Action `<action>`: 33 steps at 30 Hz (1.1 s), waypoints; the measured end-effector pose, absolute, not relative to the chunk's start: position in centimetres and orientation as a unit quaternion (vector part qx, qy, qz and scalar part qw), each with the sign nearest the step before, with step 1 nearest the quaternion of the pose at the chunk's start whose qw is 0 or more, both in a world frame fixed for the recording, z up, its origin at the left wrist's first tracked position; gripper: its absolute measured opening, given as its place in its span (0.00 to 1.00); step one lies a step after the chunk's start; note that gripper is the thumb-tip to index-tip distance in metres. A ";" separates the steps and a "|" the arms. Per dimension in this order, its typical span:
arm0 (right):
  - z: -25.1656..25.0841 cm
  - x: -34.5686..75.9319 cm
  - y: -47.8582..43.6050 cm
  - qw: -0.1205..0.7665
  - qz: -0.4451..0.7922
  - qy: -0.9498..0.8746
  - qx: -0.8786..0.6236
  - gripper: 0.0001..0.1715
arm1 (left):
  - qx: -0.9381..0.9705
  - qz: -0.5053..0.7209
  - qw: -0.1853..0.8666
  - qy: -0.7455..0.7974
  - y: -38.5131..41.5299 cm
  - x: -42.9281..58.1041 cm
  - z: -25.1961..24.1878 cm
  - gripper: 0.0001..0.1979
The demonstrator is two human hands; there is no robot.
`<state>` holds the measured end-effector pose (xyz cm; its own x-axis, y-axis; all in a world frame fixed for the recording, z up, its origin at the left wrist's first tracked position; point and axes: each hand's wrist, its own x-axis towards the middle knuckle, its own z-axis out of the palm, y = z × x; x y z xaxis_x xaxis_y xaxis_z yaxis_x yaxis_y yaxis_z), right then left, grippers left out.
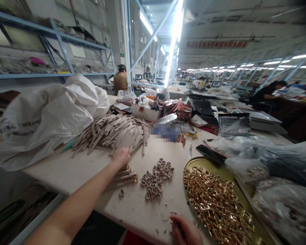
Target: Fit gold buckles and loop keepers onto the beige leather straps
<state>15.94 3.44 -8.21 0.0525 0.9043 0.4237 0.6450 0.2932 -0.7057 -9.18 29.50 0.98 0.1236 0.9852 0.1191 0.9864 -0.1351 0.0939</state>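
My left hand [121, 157] is stretched forward, its fingers curled down at the front edge of a heap of greyish-beige flat strips [114, 132]. What those fingers hold, if anything, is hidden. Just below it lie a few beige straps with gold buckles [129, 177]. My right hand [185, 229] is low at the table's near edge, left of a tray of gold buckles; its fingers are curled in, and I cannot make out anything between them. Between the hands sits a cluster of small beige loops [155, 178]. One single loop [121, 193] lies apart.
A round gold-coloured tray [193, 163] carries many gold buckles [216, 200]. Plastic bags [283, 204] crowd the right; a big white sack [48, 115] bulges at left. A black flat case [211, 153] and a pen [190, 150] lie behind the tray. Other people sit farther off.
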 end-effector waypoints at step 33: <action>-1.9 14.9 11.9 0.203 0.151 -0.727 -0.639 0.09 | -0.457 -0.267 -0.698 -0.482 8.2 -6.0 2.7 0.10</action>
